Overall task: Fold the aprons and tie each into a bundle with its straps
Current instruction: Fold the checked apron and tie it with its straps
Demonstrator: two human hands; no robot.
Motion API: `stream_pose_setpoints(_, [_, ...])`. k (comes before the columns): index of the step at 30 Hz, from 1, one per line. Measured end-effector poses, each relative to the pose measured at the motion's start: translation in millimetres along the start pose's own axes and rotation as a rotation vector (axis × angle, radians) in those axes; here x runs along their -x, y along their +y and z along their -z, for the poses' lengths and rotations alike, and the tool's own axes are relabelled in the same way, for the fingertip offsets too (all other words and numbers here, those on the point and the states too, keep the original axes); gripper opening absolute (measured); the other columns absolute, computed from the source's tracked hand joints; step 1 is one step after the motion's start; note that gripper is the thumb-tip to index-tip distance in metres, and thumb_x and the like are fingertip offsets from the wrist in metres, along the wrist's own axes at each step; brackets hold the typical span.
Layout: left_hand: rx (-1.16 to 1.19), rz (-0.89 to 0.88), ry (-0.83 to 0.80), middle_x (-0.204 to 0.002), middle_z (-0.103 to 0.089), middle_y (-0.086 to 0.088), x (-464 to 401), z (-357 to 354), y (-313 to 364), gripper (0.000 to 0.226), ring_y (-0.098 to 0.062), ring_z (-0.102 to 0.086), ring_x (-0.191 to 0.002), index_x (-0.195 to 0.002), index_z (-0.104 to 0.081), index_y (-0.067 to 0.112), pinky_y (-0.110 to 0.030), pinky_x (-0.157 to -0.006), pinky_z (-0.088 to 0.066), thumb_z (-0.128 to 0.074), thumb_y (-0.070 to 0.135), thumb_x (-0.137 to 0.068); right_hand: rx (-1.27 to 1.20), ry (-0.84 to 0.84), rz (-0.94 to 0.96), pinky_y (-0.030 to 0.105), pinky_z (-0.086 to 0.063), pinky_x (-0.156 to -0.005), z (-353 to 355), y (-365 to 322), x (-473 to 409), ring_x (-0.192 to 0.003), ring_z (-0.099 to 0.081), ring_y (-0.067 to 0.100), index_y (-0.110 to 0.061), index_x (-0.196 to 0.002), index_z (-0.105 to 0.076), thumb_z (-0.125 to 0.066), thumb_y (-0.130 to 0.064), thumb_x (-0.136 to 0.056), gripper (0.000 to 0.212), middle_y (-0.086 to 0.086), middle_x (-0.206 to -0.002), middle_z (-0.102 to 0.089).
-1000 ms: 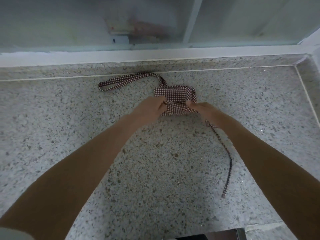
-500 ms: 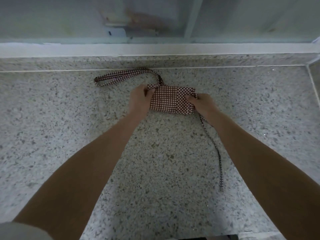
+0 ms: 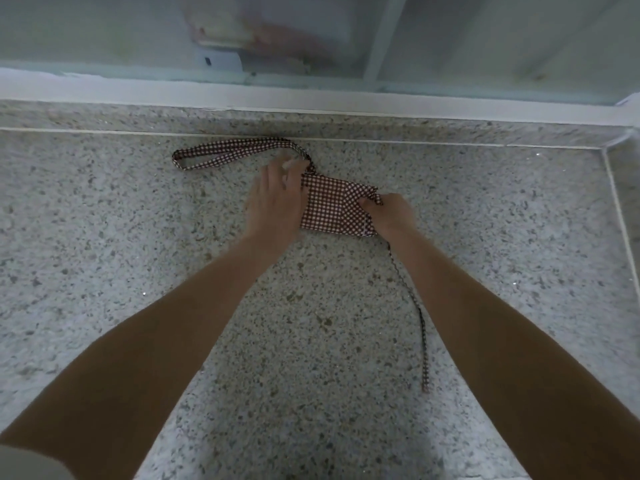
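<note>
A red-and-white checked apron [image 3: 334, 209] lies folded into a small flat packet on the speckled stone counter [image 3: 138, 244]. My left hand [image 3: 275, 199] lies at the packet's left edge, its fingers stretched toward the base of the wide looped strap [image 3: 228, 154], which runs off to the left. My right hand [image 3: 389, 213] grips the packet's right edge, thumb on top of the cloth. A thin tie strap [image 3: 417, 317] trails from under my right wrist down the counter toward me.
The counter ends at a white ledge [image 3: 346, 102] below a frosted window at the back. A raised stone border [image 3: 623, 209] runs along the right side.
The packet has been laid flat on the counter. My left hand has let go of its left edge and slid up toward the looped strap. My right hand keeps its hold.
</note>
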State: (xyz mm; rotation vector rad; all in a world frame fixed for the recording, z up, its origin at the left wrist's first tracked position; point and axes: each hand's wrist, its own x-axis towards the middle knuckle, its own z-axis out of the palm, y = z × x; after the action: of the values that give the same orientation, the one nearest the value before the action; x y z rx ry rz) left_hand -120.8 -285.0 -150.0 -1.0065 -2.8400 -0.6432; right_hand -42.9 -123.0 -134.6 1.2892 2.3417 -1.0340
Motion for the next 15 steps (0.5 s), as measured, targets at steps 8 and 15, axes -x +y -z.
stream_pose_setpoints(8, [-0.315,-0.399,-0.351,-0.142,-0.048,-0.004,6.2,-33.9,-9.1,0.065,-0.025,-0.042,-0.133,-0.139,-0.045,0.012,-0.037,-0.114,-0.02,-0.023,0.053,-0.093,-0.054,-0.037,0.037,0.028,-0.033,-0.052,3.6,3.5,-7.3,-0.071,-0.057,0.025,-0.002,-0.077,-0.058,-0.054,-0.036,-0.093,0.038,0.013,-0.078,-0.059])
stream_pose_setpoints(15, [-0.264,-0.41,-0.34,-0.144,-0.045,-0.006,5.3,-30.3,-7.4,0.067,-0.026,-0.041,-0.133,-0.139,-0.044,0.01,-0.037,-0.111,-0.016,-0.026,0.054,-0.092,-0.205,0.085,-0.005,0.028,-0.047,-0.058,42.0,32.8,-16.6,-0.051,-0.051,0.012,-0.001,-0.091,-0.068,-0.069,-0.02,-0.084,0.021,0.0,-0.058,-0.054])
